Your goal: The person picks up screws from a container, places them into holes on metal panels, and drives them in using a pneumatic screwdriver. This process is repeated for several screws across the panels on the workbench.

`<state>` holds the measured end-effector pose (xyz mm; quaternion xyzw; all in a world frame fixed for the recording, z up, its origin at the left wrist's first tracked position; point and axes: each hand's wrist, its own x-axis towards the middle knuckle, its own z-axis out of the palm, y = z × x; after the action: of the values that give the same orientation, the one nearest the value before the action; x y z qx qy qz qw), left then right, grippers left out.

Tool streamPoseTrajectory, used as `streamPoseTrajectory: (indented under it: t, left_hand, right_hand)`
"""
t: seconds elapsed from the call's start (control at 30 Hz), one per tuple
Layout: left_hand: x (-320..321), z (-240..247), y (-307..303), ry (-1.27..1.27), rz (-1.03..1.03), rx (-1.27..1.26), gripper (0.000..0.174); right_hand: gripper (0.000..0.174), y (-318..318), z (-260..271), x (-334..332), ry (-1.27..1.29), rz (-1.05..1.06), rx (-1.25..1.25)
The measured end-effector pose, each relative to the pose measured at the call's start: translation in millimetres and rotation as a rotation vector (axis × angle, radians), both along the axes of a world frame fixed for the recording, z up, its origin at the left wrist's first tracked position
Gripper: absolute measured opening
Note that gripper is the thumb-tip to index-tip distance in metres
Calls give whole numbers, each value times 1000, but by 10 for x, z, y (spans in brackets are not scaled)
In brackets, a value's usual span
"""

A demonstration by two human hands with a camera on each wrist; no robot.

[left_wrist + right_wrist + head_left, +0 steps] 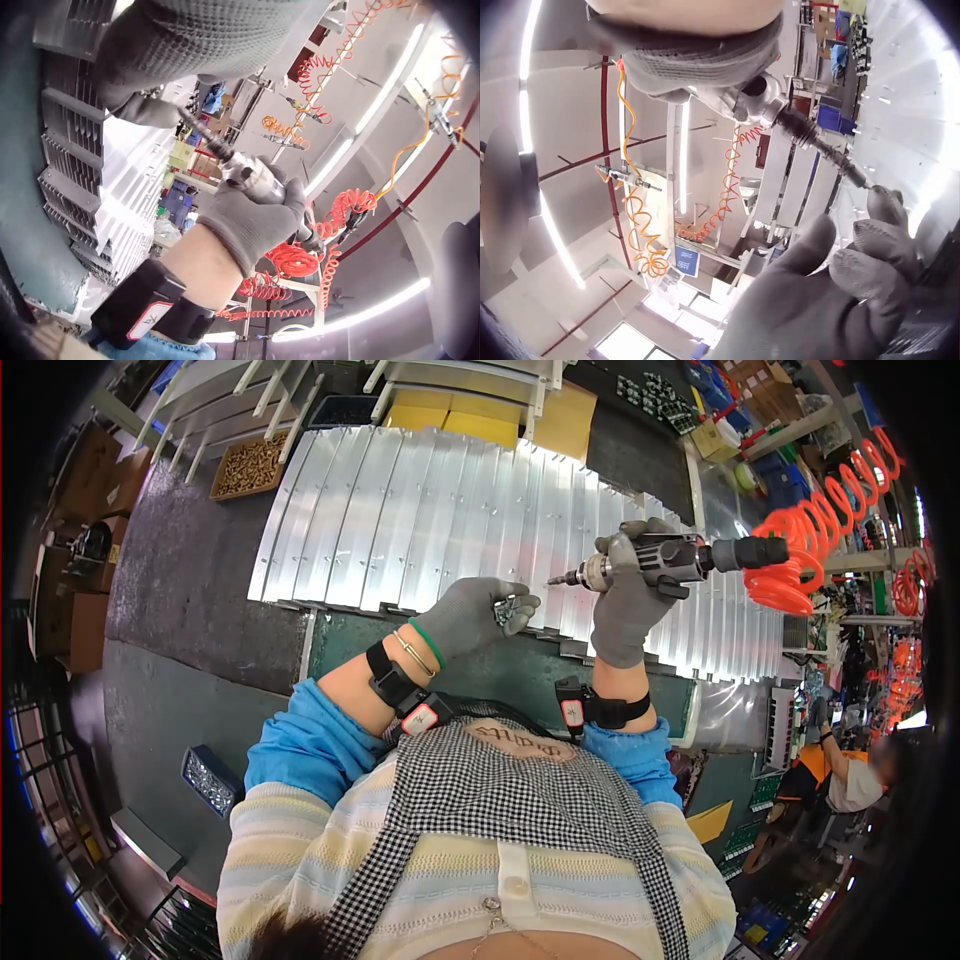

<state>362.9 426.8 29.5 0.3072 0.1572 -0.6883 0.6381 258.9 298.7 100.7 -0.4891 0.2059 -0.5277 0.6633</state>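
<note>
My left hand (458, 618), in a grey glove, is palm up with fingers curled round several small silvery screws (505, 612). In a matching glove, my right hand (630, 615) grips an air screwdriver (672, 560) round its body. The driver's bit (562, 578) points left, close to the left fingertips, and in the right wrist view the bit's tip (866, 184) overlaps the left forefinger. Both hands are over the near part of a row of long aluminium strips (400, 520), laid side by side with small holes or fasteners along them.
A coiled red air hose (800, 550) runs from the driver's rear to the upper right. A tray of brass-coloured parts (248, 467) stands at the far left, a blue bin of silvery pieces (210, 780) at the near left. Metal racks (460, 380) line the back. Another person (855, 780) sits at right.
</note>
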Motion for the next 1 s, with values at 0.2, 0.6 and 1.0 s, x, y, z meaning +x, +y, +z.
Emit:
streamPoseTrajectory:
  t: [0.2,0.6,1.0]
  left_hand:
    - [-35,58,16,-149,-30,19,32]
    - [-17,-17,14,-242,-42,-96,20]
    - [-105,25,-108,-239,-167,-4,27]
  right_hand:
    - [34,97,3,76,107,-11,-42]
    - [34,74,-131,130,218,58,-103]
    - [40,57,329,-90,-33,4,40]
